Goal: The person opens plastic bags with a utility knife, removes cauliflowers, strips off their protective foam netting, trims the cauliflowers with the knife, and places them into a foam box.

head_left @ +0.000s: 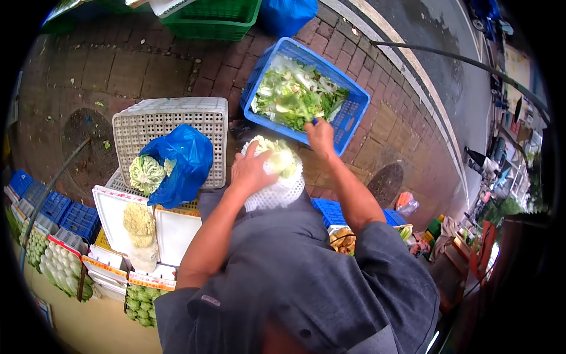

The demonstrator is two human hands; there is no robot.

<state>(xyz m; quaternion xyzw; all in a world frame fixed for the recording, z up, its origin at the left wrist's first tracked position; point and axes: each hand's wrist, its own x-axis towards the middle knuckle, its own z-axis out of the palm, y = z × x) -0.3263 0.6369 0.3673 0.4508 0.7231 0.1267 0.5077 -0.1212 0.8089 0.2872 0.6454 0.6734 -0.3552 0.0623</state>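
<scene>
My left hand (250, 170) is wrapped over a pale green cabbage (284, 160), which sits in white foam netting (274, 194) on my lap. My right hand (320, 137) is at the near edge of a blue crate (351, 127), its fingers closed round something small and dark blue whose shape I cannot make out. Loose green and white leaves (292, 94) lie in that crate. Left of my left hand, an open blue plastic bag (188, 162) with cut cabbage heads (146, 174) rests on an upturned white crate (215, 127).
White foam boxes (112, 218) stand at the left, with netted yellowish cabbages (140, 227) on them. Farther left are blue baskets (81, 219) and white vegetables (61, 262). A green crate (209, 17) and a blue bag (288, 15) lie beyond; a pole crosses the upper right.
</scene>
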